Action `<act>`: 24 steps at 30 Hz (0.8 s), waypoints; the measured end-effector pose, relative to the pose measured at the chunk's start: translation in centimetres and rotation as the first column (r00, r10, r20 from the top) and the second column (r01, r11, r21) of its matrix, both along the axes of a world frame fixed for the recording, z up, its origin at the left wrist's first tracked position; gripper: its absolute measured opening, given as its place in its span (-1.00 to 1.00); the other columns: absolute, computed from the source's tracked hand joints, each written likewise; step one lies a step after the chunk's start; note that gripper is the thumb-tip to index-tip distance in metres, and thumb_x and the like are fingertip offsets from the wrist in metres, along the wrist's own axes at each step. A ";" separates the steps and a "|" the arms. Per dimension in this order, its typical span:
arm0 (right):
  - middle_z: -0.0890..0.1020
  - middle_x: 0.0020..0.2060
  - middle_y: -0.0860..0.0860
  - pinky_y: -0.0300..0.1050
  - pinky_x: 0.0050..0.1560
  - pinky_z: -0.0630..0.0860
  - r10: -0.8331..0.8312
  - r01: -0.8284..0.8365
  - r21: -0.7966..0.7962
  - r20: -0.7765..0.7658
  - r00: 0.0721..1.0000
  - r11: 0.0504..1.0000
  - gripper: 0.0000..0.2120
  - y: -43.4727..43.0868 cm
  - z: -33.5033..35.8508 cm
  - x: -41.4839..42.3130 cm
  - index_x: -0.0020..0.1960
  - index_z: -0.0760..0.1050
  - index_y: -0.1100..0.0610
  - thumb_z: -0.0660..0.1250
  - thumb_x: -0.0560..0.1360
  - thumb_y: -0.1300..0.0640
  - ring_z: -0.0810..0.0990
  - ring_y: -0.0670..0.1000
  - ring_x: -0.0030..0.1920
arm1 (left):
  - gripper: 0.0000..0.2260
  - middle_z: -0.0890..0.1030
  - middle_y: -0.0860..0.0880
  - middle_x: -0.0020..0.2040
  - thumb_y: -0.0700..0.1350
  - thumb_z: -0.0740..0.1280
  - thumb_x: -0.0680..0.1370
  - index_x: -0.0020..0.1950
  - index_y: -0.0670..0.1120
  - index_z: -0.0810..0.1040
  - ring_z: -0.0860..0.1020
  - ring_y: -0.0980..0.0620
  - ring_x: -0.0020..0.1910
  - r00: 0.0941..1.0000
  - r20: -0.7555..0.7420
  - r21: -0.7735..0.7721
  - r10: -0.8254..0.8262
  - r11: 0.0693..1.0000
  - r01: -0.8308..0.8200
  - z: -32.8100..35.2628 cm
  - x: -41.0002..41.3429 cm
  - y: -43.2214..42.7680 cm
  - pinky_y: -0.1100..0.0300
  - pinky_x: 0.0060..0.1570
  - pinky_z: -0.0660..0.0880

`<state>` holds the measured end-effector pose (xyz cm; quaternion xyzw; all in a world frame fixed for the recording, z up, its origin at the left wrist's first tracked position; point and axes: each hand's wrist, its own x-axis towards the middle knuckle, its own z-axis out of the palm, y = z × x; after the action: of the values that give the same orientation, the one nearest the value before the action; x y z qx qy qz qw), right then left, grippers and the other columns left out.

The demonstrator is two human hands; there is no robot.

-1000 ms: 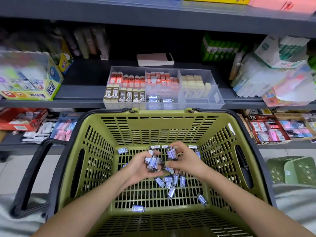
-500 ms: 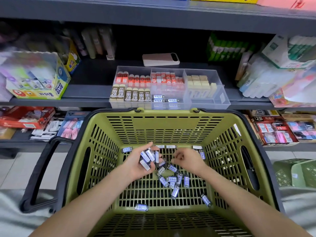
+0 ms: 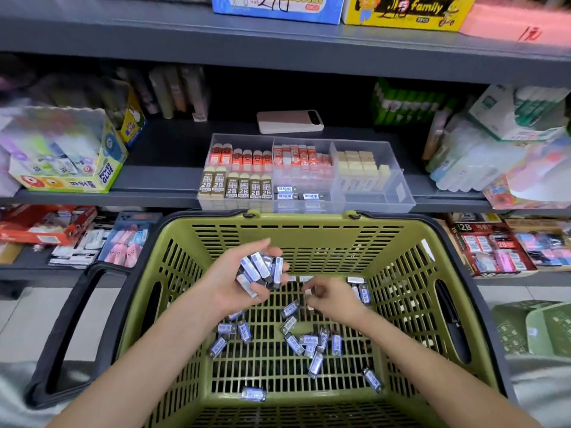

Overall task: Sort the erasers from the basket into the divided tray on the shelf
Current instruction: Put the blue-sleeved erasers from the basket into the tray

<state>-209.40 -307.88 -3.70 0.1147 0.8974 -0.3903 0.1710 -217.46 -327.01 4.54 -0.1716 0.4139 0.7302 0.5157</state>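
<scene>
Head view: left grip (image 3: 244, 284) clutches a bunch of erasers (image 3: 262, 270) above the basket (image 3: 309, 239); others lie loose on its floor. Right grip (image 3: 335, 301) curls nearby, contents unclear. Tray (image 3: 398, 193) sits on the shelf (image 3: 154, 182).

A stationery shop — grey metal shelves (image 3: 278, 41) stacked with boxed glue sticks (image 3: 68, 168), packaged erasers, and a green plastic shopping basket (image 3: 309, 230).
</scene>
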 end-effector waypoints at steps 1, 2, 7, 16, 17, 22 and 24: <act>0.55 -0.41 -0.04 -0.13 -0.37 0.49 -0.057 0.052 -0.176 -0.024 0.998 0.983 -0.84 0.2 2.1 -0.1 0.04 0.55 0.17 0.38 0.45 0.23 0.47 -0.07 -0.45 | -0.80 0.62 -0.20 -0.20 -0.05 0.39 0.36 -0.29 -0.17 0.66 0.61 -0.10 -0.36 1.000 -0.012 0.033 0.003 0.999 -0.003 0.7 -0.2 -0.2 0.39 -0.67 0.27; 0.59 -0.39 0.02 -0.09 -0.35 0.53 -0.101 0.076 -0.347 -0.055 0.993 0.935 -0.86 0.4 4.4 -0.2 -0.03 0.55 0.18 0.44 0.42 0.21 0.51 -0.04 -0.44 | -0.80 0.62 -0.20 -0.21 -0.04 0.37 0.37 -0.29 -0.18 0.65 0.61 -0.10 -0.36 1.000 -0.024 0.069 0.009 0.998 -0.007 1.6 -0.5 -0.3 0.39 -0.68 0.28; 0.60 -0.45 0.02 -0.34 -0.51 0.38 -0.365 0.157 -0.571 -0.271 0.891 0.806 -0.71 1.7 14.1 -2.4 -0.20 0.51 0.09 0.50 0.23 -0.04 0.46 -0.11 -0.51 | -0.82 0.60 -0.20 -0.21 -0.04 0.40 0.31 -0.30 -0.15 0.62 0.59 -0.09 -0.33 0.991 -0.081 0.234 0.103 0.969 -0.082 5.4 -2.0 -0.3 0.37 -0.72 0.29; 0.55 -0.36 -0.05 -0.31 -0.39 0.20 -0.214 0.432 0.262 -0.585 0.782 0.863 -0.70 1.9 14.2 -11.5 -0.22 0.38 0.06 0.46 0.37 -0.08 0.41 -0.05 -0.27 | -0.82 0.58 -0.11 -0.23 -0.01 0.36 0.37 -0.24 -0.12 0.59 0.61 -0.10 -0.27 0.950 -0.188 0.355 0.249 0.919 -0.170 9.3 -4.7 0.8 0.37 -0.69 0.29; 0.54 -0.36 -0.06 -0.29 -0.41 0.17 -0.195 0.449 0.313 -0.596 0.779 0.837 -0.70 1.8 13.7 -12.1 -0.22 0.40 0.07 0.46 0.36 -0.07 0.40 -0.04 -0.28 | -0.82 0.57 -0.11 -0.22 -0.01 0.36 0.37 -0.24 -0.12 0.59 0.61 -0.10 -0.26 0.949 -0.182 0.362 0.256 0.915 -0.177 9.3 -4.9 0.8 0.37 -0.68 0.29; 0.52 -0.40 -0.02 -0.15 -0.36 0.22 -0.153 0.457 0.431 -0.576 0.803 0.778 -0.73 1.4 12.2 -13.3 -0.25 0.47 0.14 0.45 0.37 -0.02 0.51 0.06 -0.31 | -0.81 0.57 -0.15 -0.12 0.00 0.36 0.38 -0.24 -0.13 0.61 0.60 -0.11 -0.24 0.954 -0.173 0.364 0.246 0.916 -0.171 9.1 -5.6 0.3 0.35 -0.69 0.30; 0.48 -0.41 -0.05 -0.16 -0.36 0.25 -0.165 0.469 0.452 -0.562 0.810 0.759 -0.75 1.1 12.1 -13.5 -0.29 0.45 0.10 0.45 0.37 -0.02 0.53 0.06 -0.30 | -0.80 0.60 -0.15 -0.14 -0.01 0.34 0.41 -0.25 -0.13 0.61 0.60 -0.10 -0.26 0.958 -0.169 0.371 0.232 0.916 -0.156 8.9 -5.9 0.0 0.35 -0.68 0.31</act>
<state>-222.94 -306.80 8.40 0.2135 0.9504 -0.1427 -0.1755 -223.33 -326.98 13.40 -0.0386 0.3087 0.8544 0.4162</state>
